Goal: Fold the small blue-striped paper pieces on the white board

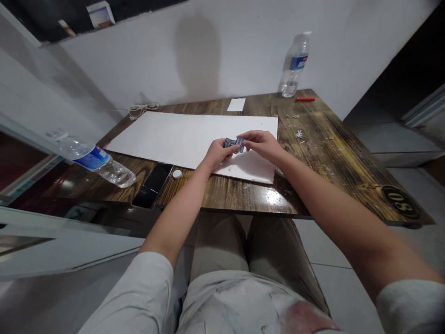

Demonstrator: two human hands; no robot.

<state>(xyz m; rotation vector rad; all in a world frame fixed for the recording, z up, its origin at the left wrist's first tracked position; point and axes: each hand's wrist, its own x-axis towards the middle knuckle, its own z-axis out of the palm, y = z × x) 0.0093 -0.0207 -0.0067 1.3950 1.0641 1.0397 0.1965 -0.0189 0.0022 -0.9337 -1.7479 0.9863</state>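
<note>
A small dark-blue flat piece with light markings (234,144) is held up between my two hands, over the white board (174,134). My left hand (219,153) grips its left side, thumb on top. From the right, the thumb and fingers of my right hand (262,143) pinch its other edge. The piece looks like a little card or packet; its exact kind is too small to make out. The white board lies flat on the wooden table beneath both hands.
A clear bottle (99,160) stands at the left, near a black phone (153,185) and a white cap (177,174). Behind lie a white cable (142,109) and a paper slip (236,105). Another bottle (295,65) and a red stick (305,99) are back right, with scattered bits (299,134) nearby.
</note>
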